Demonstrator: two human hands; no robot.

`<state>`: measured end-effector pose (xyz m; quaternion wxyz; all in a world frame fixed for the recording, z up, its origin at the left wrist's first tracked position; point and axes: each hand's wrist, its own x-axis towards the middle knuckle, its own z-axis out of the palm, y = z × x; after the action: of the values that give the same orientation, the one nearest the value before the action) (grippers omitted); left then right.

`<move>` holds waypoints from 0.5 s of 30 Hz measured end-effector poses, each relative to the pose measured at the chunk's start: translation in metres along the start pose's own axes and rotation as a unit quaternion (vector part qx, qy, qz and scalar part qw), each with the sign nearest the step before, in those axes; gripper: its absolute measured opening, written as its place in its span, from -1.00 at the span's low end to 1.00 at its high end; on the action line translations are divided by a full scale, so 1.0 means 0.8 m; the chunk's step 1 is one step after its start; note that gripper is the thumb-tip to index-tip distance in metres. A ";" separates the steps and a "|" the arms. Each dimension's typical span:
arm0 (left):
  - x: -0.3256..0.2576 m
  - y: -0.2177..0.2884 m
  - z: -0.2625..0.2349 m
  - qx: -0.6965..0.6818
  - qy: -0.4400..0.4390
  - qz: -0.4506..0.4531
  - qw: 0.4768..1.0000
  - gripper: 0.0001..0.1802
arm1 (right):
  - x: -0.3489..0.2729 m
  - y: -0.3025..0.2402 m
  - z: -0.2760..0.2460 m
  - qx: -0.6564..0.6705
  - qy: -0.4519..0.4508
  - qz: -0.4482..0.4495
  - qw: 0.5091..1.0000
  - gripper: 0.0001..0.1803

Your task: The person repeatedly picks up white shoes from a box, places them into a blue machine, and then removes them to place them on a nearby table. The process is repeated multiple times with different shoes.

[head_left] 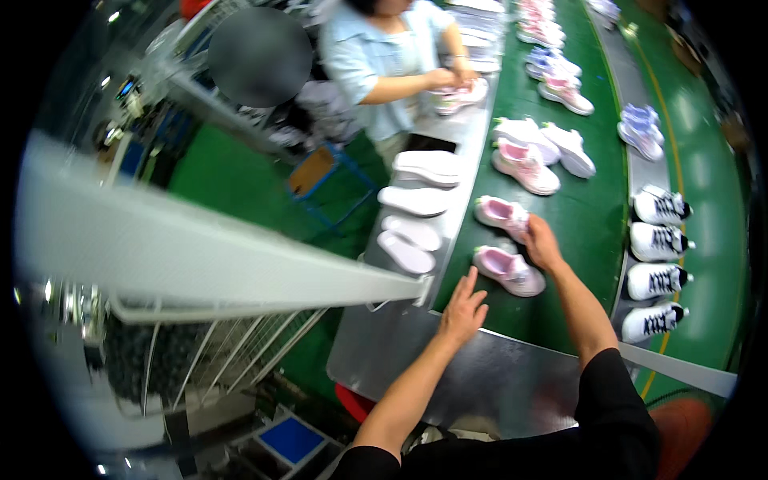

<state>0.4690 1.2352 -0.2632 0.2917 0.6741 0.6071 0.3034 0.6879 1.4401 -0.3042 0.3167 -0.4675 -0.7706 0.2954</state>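
On the green conveyor belt, near its left edge, a pink sneaker is approached by the left hand, fingers spread and empty. A second pink sneaker is touched by the right hand; its grip cannot be told.

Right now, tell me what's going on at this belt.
A person reaches both hands over a green belt carrying shoes. The right hand touches the farther pink shoe; the left hand hovers open beside the nearer pink shoe. White soles lie left of the belt. A co-worker handles another shoe farther up.
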 end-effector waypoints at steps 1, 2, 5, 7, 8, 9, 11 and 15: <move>-0.035 -0.001 -0.004 0.013 0.053 -0.011 0.998 -0.66 | 0.000 -0.014 0.000 0.015 -0.039 0.050 0.998 -0.58; -0.075 0.004 -0.013 -0.037 0.024 -0.053 0.998 -0.66 | -0.008 -0.007 0.004 0.006 -0.030 0.051 0.998 -0.68; -0.242 0.026 -0.040 -0.091 0.008 -0.191 0.977 -0.66 | -0.029 -0.052 -0.015 -0.030 -0.151 0.123 0.980 -0.59; -0.355 0.043 -0.072 -0.070 0.003 -0.196 0.978 -0.69 | -0.064 -0.111 -0.034 -0.027 -0.116 0.118 0.986 -0.50; -0.413 0.036 -0.073 -0.019 0.050 -0.196 0.979 -0.70 | -0.079 -0.144 -0.019 -0.008 -0.106 0.053 0.993 -0.50; -0.483 0.034 -0.066 0.024 0.095 -0.212 0.972 -0.70 | -0.099 -0.186 0.006 0.004 -0.132 -0.005 0.991 -0.50; -0.591 0.010 -0.093 0.029 0.145 -0.280 0.949 -0.72 | -0.146 -0.283 0.062 0.036 -0.198 -0.087 0.976 -0.51; -0.818 0.059 -0.144 0.040 0.403 -0.501 0.765 -0.73 | -0.308 -0.465 0.214 0.067 -0.469 -0.174 0.863 -0.51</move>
<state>0.3597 0.5823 -0.1892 0.1036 0.1007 0.9319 0.3327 0.4477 1.0450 -0.1842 -0.0052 -0.1099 -0.8755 0.4705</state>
